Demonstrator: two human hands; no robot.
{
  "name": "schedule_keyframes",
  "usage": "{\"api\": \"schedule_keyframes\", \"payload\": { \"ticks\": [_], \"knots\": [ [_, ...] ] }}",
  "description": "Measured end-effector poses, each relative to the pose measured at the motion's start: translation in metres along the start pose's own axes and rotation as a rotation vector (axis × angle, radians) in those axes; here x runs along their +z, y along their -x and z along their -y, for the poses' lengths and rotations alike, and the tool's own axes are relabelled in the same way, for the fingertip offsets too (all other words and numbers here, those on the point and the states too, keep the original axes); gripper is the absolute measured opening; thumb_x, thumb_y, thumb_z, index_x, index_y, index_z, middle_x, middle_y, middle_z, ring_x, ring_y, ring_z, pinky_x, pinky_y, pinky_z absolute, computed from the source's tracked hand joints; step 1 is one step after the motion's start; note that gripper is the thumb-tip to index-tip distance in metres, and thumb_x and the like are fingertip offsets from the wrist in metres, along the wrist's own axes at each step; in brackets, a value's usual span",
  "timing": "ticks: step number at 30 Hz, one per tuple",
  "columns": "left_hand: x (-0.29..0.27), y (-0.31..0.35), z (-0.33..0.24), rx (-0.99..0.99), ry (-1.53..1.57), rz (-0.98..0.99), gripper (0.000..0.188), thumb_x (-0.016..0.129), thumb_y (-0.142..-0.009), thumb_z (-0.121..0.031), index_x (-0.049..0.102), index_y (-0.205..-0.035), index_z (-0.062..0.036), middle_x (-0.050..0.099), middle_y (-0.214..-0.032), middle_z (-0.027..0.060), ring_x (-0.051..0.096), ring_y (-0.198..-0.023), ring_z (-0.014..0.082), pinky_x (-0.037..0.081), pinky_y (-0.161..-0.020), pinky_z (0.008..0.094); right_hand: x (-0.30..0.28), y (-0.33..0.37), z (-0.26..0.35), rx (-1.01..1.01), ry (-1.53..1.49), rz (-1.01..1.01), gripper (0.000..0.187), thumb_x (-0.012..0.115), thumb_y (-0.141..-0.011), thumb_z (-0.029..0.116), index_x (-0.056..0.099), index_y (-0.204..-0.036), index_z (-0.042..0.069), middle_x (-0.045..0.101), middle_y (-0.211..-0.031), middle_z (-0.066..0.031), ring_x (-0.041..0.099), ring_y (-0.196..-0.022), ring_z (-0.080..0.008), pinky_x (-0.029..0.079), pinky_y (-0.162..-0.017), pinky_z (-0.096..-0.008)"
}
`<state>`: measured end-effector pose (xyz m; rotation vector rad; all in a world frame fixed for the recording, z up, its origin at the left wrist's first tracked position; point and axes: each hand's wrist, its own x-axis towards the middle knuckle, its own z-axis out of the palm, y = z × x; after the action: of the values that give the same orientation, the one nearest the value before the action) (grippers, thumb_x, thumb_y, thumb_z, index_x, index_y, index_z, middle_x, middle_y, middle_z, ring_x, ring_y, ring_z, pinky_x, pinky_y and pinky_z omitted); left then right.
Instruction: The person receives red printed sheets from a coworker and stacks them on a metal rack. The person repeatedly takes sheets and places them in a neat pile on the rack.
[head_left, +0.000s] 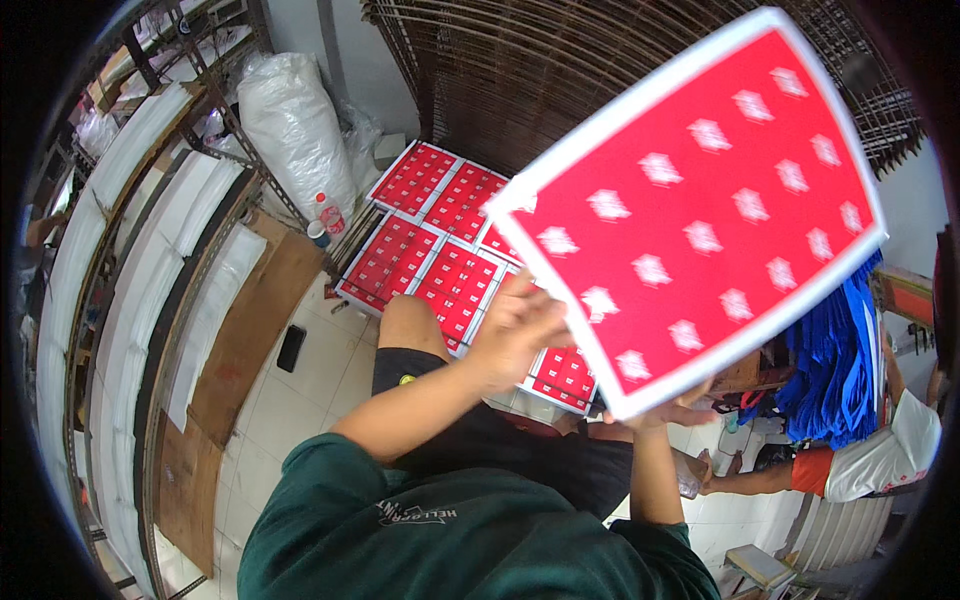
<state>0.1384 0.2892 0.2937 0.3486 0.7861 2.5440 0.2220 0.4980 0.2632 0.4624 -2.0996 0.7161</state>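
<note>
A large red printed sheet [675, 235] with white motifs and a white border is tilted up in front of me, slightly bowed. My left hand [515, 335] is closed at its left edge, slightly blurred, fingers curled toward me. Beneath the lower corner, my right hand [670, 412] grips the sheet from behind, with some of its fingers hidden. Below and beyond lie several red printed panels [390, 258] in rows, bordered in white; the raised sheet covers part of them.
Left, a metal shelf holds stacked white sheets [140, 260]. A phone [291, 348] lies on the tiles; a bottle [328, 214] stands near a plastic-wrapped bundle [297, 130]. Stacked dark wire racks [480, 90] rise behind. At right are blue cloth pieces [825, 360] and another person [870, 455].
</note>
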Motion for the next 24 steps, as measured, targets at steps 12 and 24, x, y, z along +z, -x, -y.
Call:
{"api": "schedule_keyframes", "payload": {
  "ticks": [12, 24],
  "knots": [
    [-0.236, 0.009, -0.091, 0.234, -0.343, -0.753, 0.04, 0.05, -0.086, -0.003, 0.036, -0.124, -0.0047, 0.053, -0.104, 0.0105, 0.054, -0.098, 0.0174, 0.043, -0.091, 0.0321, -0.081, 0.233, -0.093, 0.944, 0.495, 0.496, 0.07, 0.06, -0.078, 0.039, 0.033, -0.131, 0.002, 0.039, -0.125, -0.026, 0.038, -0.115, -0.0411, 0.031, -0.096, -0.0461],
    [-0.448, -0.206, 0.009, 0.102, -0.319, -0.929, 0.05, 0.049, -0.078, 0.008, 0.038, -0.125, -0.0034, 0.053, -0.092, 0.0091, 0.057, -0.076, 0.0161, 0.054, -0.074, 0.0316, -0.073, 0.247, -0.126, 1.193, 0.694, 0.73, 0.044, 0.042, -0.088, 0.045, 0.048, -0.122, 0.018, 0.045, -0.124, -0.0105, 0.036, -0.12, -0.0318, 0.021, -0.096, -0.0567]
  ]
}}
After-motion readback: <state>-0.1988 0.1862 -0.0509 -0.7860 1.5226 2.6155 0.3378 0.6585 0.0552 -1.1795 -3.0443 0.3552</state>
